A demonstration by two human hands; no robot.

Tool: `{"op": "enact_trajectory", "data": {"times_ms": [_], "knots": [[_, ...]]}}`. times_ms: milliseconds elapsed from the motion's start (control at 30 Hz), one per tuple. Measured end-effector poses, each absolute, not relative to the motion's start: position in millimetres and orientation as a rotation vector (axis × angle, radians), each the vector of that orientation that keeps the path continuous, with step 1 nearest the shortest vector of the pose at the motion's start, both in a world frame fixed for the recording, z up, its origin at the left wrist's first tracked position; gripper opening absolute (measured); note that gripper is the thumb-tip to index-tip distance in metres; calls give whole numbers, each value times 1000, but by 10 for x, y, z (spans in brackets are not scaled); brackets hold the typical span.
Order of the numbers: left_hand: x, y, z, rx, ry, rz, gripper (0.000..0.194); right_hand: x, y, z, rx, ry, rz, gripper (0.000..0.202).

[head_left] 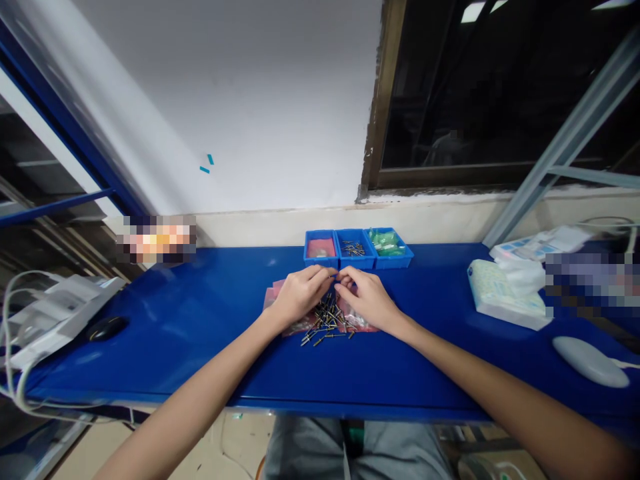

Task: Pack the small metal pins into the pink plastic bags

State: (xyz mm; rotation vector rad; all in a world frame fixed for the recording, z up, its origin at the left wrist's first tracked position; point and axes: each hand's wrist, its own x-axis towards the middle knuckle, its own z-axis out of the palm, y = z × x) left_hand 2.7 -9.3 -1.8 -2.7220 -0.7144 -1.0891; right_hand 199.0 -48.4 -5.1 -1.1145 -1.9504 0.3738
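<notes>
Taking the heap as the centre of the dial, I am holding my left hand (305,290) at about half past ten and my right hand (369,298) between two and three, the fingers of both bending inward. Their tips are meeting or nearly meeting at twelve, and I am not able to tell whether either grip is closing on anything. Below and between them, the rivet-like metal pins (327,313) are lying in a tangle, partly over pink plastic bags (273,293) and partly spilling toward six on the blue table (190,333). At twelve, the left blue bin (320,263) is carrying something pink; near one, the middle blue bin (356,263) is holding similar pins; at half past one, the right blue bin (393,263) is containing green packets (386,243). The bins are standing side by side. Far out at three, I am seeing a tissue pack (500,297), and just past three a pale oval device (590,360). Out at nine, a black computer mouse (107,328) is resting on the table
</notes>
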Motion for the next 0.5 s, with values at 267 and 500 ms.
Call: {"op": "enact_trajectory", "data": {"times_ms": [267,500], "knots": [[75,-86,-54,-2824,-689,-1383,20,1973,-475,-10,-1089,-1934,504,11],[67,-87,-27,-2850,-875,-1333,17,1957,-496,-12,-1076,-1872,482,12]]}}
